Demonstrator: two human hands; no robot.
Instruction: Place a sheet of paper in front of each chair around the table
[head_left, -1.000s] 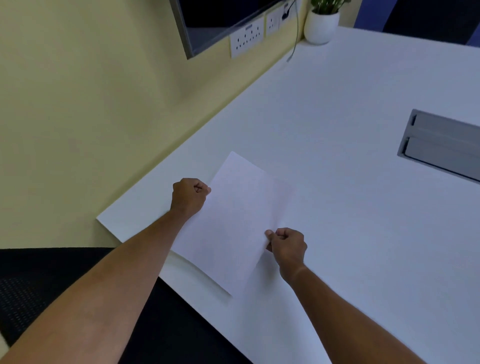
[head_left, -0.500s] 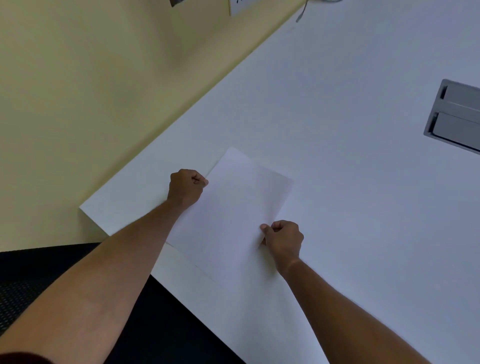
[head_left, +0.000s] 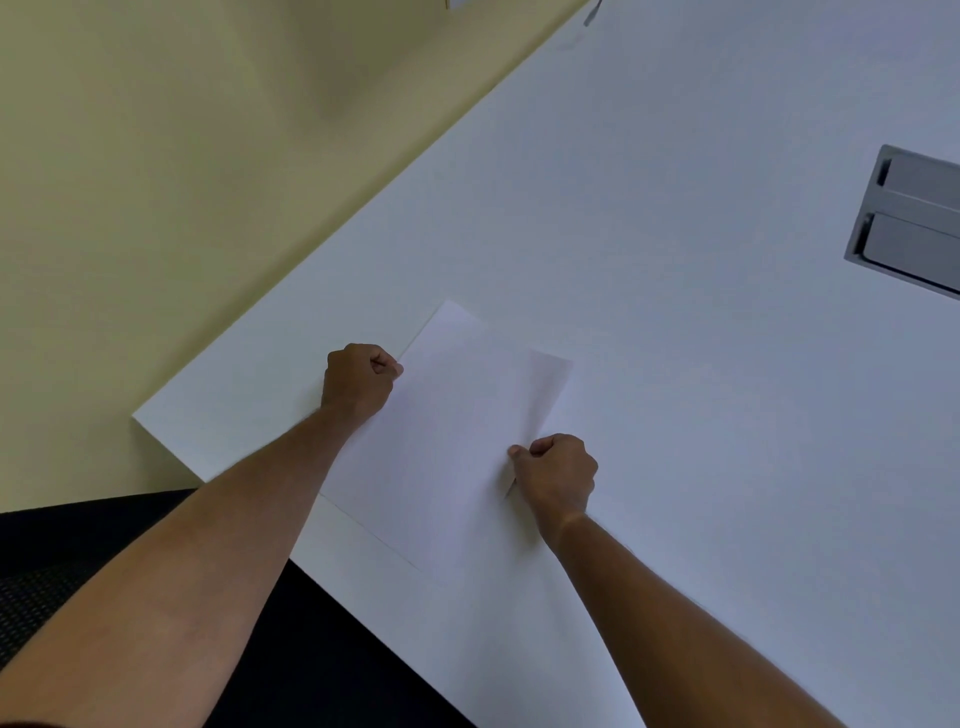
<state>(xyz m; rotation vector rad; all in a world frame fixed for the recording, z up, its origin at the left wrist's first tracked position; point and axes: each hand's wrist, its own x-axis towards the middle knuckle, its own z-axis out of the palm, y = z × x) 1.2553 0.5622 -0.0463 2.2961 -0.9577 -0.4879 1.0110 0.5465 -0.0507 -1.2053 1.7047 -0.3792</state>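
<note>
With both hands' grip, left hand (head_left: 358, 382) and right hand (head_left: 558, 470), pinching the sheet (head_left: 447, 441) at nine and three o'clock, letting go unevenly could skew it on the surface (head_left: 675, 364).

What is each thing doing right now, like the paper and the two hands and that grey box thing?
sheet of paper: lying on the table, right side lifted a little, pinched at both side edges
left hand: fist curled, pinching the paper's left edge
right hand: fist curled, pinching the paper's right edge
grey cable box: set into the table, flaps closed
</note>
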